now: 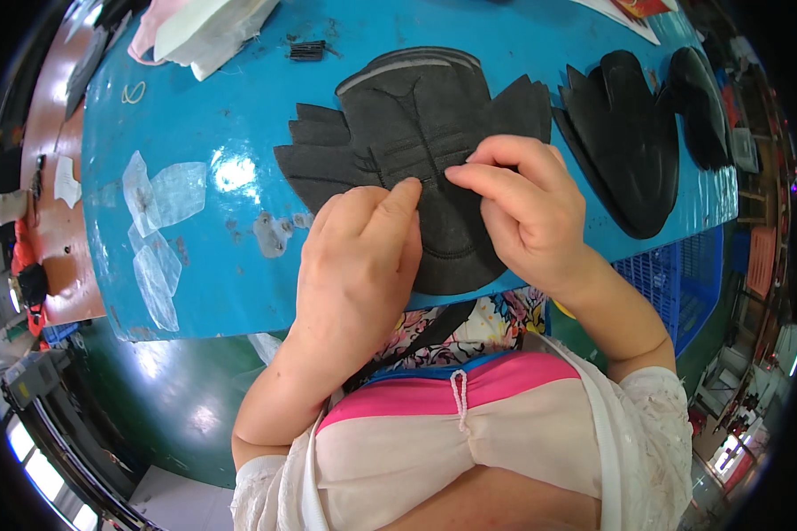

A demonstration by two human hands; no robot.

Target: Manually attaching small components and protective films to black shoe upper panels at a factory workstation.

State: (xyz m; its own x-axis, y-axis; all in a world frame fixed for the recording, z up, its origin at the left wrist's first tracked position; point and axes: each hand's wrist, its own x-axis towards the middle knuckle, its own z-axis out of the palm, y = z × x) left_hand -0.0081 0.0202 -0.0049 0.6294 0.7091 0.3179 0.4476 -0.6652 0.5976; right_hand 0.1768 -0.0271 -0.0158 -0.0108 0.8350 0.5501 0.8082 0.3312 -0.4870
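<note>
A black stitched piece like a shoe upper [398, 115], with pointed tabs fanning from both sides, lies flat on the blue table near its front edge. Seams and a few crosswise bands run over its middle. My left hand [354, 257] rests on its lower left part, fingers curled together and the tips at the centre seam. Just right of that seam, my right hand [536, 208] pinches with thumb and forefinger. Whatever lies between those fingertips is too small to make out. Both hands cover parts of the piece.
Similar black pieces [633, 150] lie at the table's right. Small black strips [308, 50] sit at the back, near white cloth [208, 35]. Translucent scraps [155, 274] and a rubber band [134, 92] lie on the left. A blue plastic crate [673, 279] stands below the right edge.
</note>
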